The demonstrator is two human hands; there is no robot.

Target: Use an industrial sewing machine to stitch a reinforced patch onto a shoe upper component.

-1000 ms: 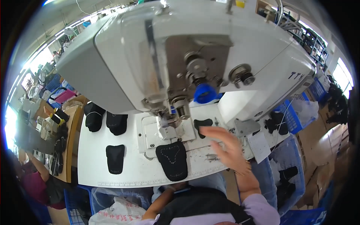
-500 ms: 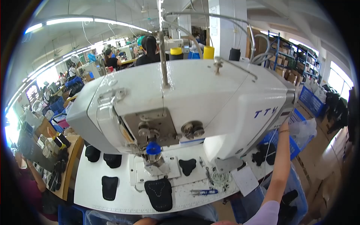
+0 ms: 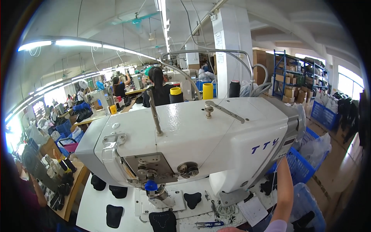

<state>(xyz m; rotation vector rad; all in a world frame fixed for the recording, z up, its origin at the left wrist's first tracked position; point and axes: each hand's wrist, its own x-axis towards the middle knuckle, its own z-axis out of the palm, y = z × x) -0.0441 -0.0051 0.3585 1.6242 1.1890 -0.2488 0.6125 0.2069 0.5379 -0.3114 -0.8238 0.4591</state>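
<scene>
A large white sewing machine (image 3: 232,135) fills the middle of the head view. My right arm reaches up from the lower edge, and my right hand (image 3: 283,159) is at the machine's right end, just under its small control panel (image 3: 286,144). Its fingers are mostly hidden behind the housing, so what they touch does not show. My left hand is out of sight. Below the needle area lies a black padded piece (image 3: 162,221) with pale stitching. Another black piece (image 3: 114,215) lies left of it, and a smaller three-lobed one (image 3: 192,200) beside the machine bed.
Blue-handled thread snips (image 3: 209,224), a coil of pale cord (image 3: 228,210) and a white paper sheet (image 3: 253,210) lie on the white table. Blue baskets (image 3: 295,166) stand at the right. Yellow thread cones (image 3: 208,91) rise behind the machine. People sit at other machines farther back.
The view has tilted upward, so the machine and table sit lower in the picture. My right hand stays by the control panel at the machine's right end.
</scene>
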